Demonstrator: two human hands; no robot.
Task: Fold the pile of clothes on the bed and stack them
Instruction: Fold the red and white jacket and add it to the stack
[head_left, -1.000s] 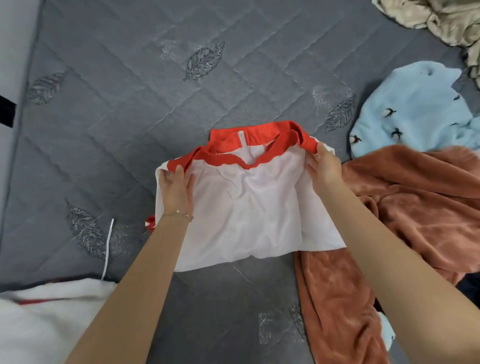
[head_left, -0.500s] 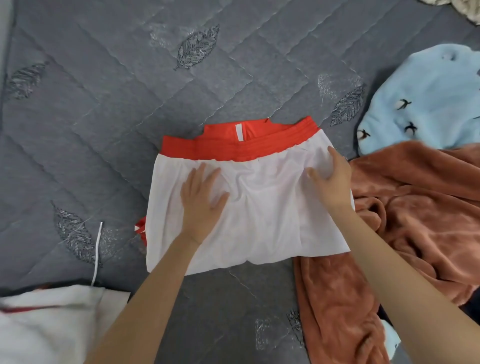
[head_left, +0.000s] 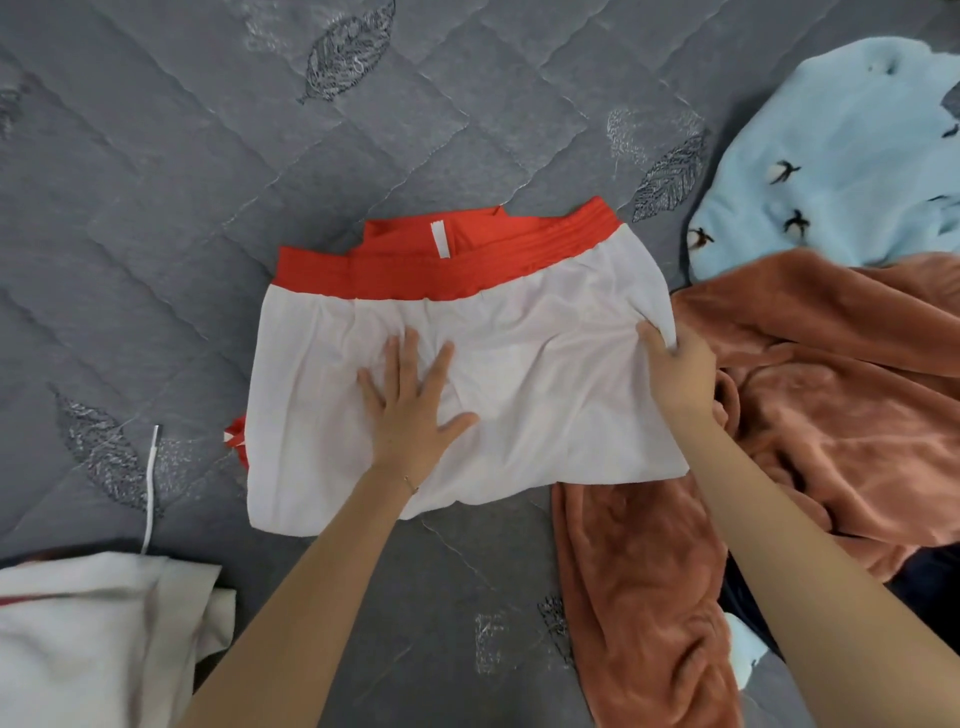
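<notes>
Since half a second ago the right hand (head_left: 675, 366) has gone from lying flat on the cloth to curling its fingers round the right edge of the white garment (head_left: 545, 415), bunching the fabric there. The left hand (head_left: 415, 402) has stayed flat in the same spot.

That garment lies spread on the bed (head_left: 182, 234), near the middle of the view. Its red waistband (head_left: 395, 267) runs along the 12 o'clock edge, with a small white label (head_left: 441, 240) showing inside the band. A red scrap (head_left: 236, 436) pokes out from under its 9 o'clock edge. The left hand presses down on the middle of the white fabric, fingers straight and spread, thumb out toward 3 o'clock. A thin bracelet (head_left: 410, 483) sits on that wrist. The right hand grips at the garment's 3 o'clock edge.

At 3 to 5 o'clock a rust-brown fleece (head_left: 831, 395) lies crumpled, touching the garment, whose lower right corner overlaps it. Beyond it, at 1 to 2 o'clock, lies a pale blue fleece (head_left: 841, 156) with small dark bird shapes. At 8 o'clock a white cord (head_left: 150, 488) runs down the grey quilted bed to a white cloth (head_left: 93, 639) in the lower left corner. Dark fabric (head_left: 924, 582) shows at the right edge, beside the rust-brown fleece.
</notes>
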